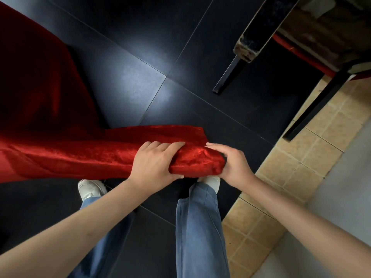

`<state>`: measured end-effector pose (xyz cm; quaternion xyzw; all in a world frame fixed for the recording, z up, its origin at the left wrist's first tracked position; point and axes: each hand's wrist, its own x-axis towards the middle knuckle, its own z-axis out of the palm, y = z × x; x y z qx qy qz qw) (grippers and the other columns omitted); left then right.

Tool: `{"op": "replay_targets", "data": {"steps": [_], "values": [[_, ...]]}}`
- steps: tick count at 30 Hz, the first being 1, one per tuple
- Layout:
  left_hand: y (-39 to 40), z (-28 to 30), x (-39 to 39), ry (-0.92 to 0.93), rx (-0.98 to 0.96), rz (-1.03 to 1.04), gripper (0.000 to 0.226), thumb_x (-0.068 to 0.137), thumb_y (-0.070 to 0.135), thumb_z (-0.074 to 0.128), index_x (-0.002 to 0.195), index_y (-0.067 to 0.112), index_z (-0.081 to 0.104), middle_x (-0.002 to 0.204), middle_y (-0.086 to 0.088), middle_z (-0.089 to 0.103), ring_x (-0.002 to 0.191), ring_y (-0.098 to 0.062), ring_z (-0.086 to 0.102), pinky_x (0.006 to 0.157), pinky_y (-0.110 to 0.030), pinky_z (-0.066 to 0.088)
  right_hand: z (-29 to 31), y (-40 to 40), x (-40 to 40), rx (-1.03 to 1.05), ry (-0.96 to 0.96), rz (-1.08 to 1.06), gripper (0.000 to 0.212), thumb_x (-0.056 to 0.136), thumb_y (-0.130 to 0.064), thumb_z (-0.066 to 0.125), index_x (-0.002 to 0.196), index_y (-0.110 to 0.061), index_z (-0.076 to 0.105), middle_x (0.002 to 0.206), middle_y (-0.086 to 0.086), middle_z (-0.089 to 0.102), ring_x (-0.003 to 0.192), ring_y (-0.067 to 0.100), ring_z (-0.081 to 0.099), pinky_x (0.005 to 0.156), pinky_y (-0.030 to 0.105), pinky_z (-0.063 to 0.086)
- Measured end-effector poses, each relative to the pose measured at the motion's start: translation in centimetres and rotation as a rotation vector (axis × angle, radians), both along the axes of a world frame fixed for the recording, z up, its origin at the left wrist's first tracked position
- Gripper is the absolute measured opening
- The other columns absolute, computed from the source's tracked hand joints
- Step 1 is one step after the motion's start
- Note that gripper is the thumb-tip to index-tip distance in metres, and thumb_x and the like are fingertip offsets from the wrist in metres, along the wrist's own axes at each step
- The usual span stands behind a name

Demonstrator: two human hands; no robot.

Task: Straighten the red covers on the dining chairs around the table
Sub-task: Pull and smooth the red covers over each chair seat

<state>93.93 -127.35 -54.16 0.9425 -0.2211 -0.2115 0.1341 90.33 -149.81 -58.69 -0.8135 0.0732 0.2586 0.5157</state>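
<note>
A shiny red chair cover stretches over the top of a chair back right below me, running from the left edge to its right corner. My left hand grips the top of the covered back, fingers over the far side and thumb underneath. My right hand holds the cover's right corner, fingers curled round its end. More of the red cover drapes down over the seat at the left.
Another chair with black legs and a red edge stands at the upper right. The floor is dark tile, with a strip of tan tile on the right. My jeans and white shoes show below the cover.
</note>
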Motion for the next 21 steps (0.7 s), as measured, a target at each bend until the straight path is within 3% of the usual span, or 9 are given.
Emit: {"op": "replay_targets", "data": {"steps": [4, 15, 21], "values": [[0.4, 0.4, 0.6, 0.006, -0.048, -0.002, 0.084, 0.041, 0.048, 0.092, 0.112, 0.011, 0.067, 0.077, -0.002, 0.071, 0.066, -0.027, 0.065, 0.065, -0.036, 0.050, 0.3, 0.4, -0.1, -0.003, 0.016, -0.061, 0.065, 0.061, -0.013, 0.091, 0.121, -0.006, 0.066, 0.122, 0.006, 0.066, 0.116, 0.015, 0.061, 0.101, 0.036, 0.048], [2.0, 3.3, 1.5, 0.031, -0.154, 0.074, 0.081, 0.041, 0.049, 0.092, 0.109, 0.011, 0.067, 0.072, 0.001, 0.069, 0.062, -0.023, 0.065, 0.067, -0.034, 0.050, 3.9, 2.2, 0.6, -0.017, 0.034, -0.127, 0.049, 0.062, -0.012, 0.090, 0.107, -0.018, 0.073, 0.101, -0.011, 0.072, 0.098, 0.002, 0.067, 0.090, 0.032, 0.055], [2.8, 5.1, 2.0, 0.077, -0.185, 0.120, 0.082, 0.038, 0.045, 0.093, 0.109, 0.011, 0.067, 0.068, 0.001, 0.066, 0.059, -0.023, 0.062, 0.068, -0.031, 0.044, 6.1, 3.0, 1.2, -0.034, 0.044, -0.133, 0.049, 0.061, -0.008, 0.091, 0.107, -0.014, 0.073, 0.101, -0.006, 0.072, 0.098, 0.008, 0.068, 0.090, 0.036, 0.055]]}}
